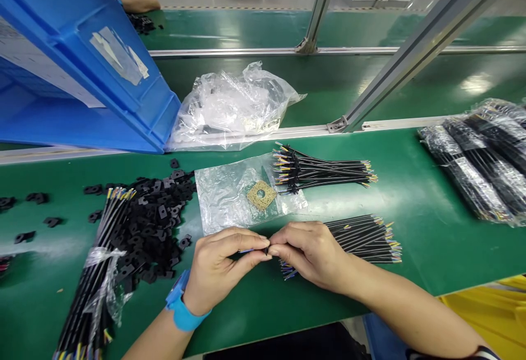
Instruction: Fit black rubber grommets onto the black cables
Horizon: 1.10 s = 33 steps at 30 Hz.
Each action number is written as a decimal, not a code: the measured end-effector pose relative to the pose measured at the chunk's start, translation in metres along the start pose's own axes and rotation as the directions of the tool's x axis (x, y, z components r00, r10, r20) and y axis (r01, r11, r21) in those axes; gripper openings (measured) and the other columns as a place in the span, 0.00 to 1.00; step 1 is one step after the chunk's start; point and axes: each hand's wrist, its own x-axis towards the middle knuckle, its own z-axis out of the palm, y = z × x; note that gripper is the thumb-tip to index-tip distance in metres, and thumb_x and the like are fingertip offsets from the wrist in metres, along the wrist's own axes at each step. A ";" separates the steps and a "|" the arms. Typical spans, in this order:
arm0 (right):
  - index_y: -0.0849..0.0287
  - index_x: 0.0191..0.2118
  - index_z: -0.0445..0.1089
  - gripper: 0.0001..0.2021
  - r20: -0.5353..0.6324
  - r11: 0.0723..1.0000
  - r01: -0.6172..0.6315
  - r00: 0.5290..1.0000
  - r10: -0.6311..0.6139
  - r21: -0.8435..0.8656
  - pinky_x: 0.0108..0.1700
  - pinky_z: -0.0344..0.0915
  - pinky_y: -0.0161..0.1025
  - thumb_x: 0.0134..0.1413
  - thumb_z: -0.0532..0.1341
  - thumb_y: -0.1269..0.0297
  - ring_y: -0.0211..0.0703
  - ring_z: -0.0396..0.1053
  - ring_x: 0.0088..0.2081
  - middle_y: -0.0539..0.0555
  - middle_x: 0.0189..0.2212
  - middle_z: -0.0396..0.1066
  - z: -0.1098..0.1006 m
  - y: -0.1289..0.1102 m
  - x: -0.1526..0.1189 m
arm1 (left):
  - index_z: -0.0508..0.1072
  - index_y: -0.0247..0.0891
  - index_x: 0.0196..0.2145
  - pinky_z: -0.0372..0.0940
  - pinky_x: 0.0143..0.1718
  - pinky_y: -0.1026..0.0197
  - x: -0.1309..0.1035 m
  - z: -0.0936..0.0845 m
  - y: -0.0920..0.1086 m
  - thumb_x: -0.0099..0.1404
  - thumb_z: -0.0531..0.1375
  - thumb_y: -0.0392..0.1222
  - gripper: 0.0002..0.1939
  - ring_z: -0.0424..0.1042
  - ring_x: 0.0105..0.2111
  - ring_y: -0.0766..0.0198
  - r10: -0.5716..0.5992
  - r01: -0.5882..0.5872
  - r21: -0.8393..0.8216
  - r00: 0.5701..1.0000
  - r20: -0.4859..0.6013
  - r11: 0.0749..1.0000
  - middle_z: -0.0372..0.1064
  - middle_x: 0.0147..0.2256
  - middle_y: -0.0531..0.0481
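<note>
While both hands meet near the front edge of the green tabletop [411,195], the left hand [219,272] and right hand [312,256] pinch together on one thin wire [252,250], fingertips nearly touching, apparently to steady its small end. A loose wire bundle [361,236] lies just beside the right hand, within easy reach; a tied bundle [324,172] rests farther back, partly on a clear bag [230,195]. Black foam pieces [158,217] crowd the left side, under a tilted blue bin [82,64].
</note>
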 end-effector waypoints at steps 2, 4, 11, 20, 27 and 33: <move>0.61 0.39 0.75 0.12 -0.008 1.000 0.022 1.000 -0.022 -0.004 0.31 0.72 0.31 0.74 0.59 0.62 0.36 0.75 0.28 0.52 0.29 0.78 -0.002 0.000 0.002 | 0.86 0.49 0.40 0.78 0.35 0.62 -0.001 -0.004 0.000 0.60 0.73 0.41 0.09 0.83 0.31 0.59 -0.034 0.034 -0.012 0.999 0.021 0.999 0.85 0.33 0.50; 0.61 0.41 0.75 0.12 -0.026 0.999 0.044 0.999 -0.045 -0.030 0.33 0.73 0.31 0.74 0.59 0.62 0.35 0.75 0.28 0.52 0.30 0.79 -0.005 -0.001 0.004 | 0.82 0.51 0.51 0.79 0.40 0.59 -0.003 -0.016 -0.001 0.57 0.75 0.46 0.22 0.84 0.34 0.57 -0.066 0.068 -0.052 0.997 0.042 0.996 0.85 0.37 0.50; 0.59 0.44 0.75 0.05 -0.163 0.941 0.090 0.975 -0.149 -0.326 0.38 0.75 0.34 0.71 0.61 0.68 0.38 0.78 0.32 0.53 0.33 0.80 -0.025 0.002 0.005 | 0.80 0.46 0.48 0.71 0.49 0.49 -0.009 -0.100 -0.019 0.70 0.62 0.54 0.15 0.79 0.44 0.49 -0.083 0.432 0.576 0.842 -0.532 0.694 0.81 0.43 0.46; 0.55 0.53 0.75 0.14 -0.302 0.702 -0.043 0.920 -0.249 -0.711 0.46 0.70 0.43 0.68 0.60 0.75 0.45 0.77 0.43 0.56 0.43 0.79 -0.059 0.050 0.007 | 0.80 0.43 0.48 0.60 0.39 0.47 -0.012 -0.104 -0.045 0.73 0.55 0.49 0.17 0.71 0.41 0.41 -0.171 0.233 0.937 0.966 -0.193 0.259 0.78 0.43 0.38; 0.53 0.53 0.77 0.13 -0.269 0.671 -0.081 0.946 -0.180 -0.737 0.49 0.67 0.44 0.71 0.59 0.71 0.43 0.74 0.44 0.56 0.45 0.77 -0.059 0.075 0.011 | 0.77 0.40 0.54 0.59 0.37 0.49 -0.006 -0.101 -0.050 0.74 0.53 0.51 0.20 0.71 0.42 0.40 -0.126 0.289 0.930 0.956 -0.266 0.228 0.76 0.46 0.38; 0.53 0.55 0.76 0.12 -0.292 0.653 -0.144 0.949 -0.123 -0.744 0.50 0.66 0.48 0.69 0.63 0.66 0.50 0.73 0.47 0.58 0.47 0.77 -0.060 0.066 0.009 | 0.80 0.41 0.43 0.58 0.37 0.51 -0.007 -0.101 -0.056 0.72 0.57 0.46 0.13 0.71 0.40 0.43 -0.115 0.309 0.910 0.951 -0.287 0.278 0.78 0.43 0.41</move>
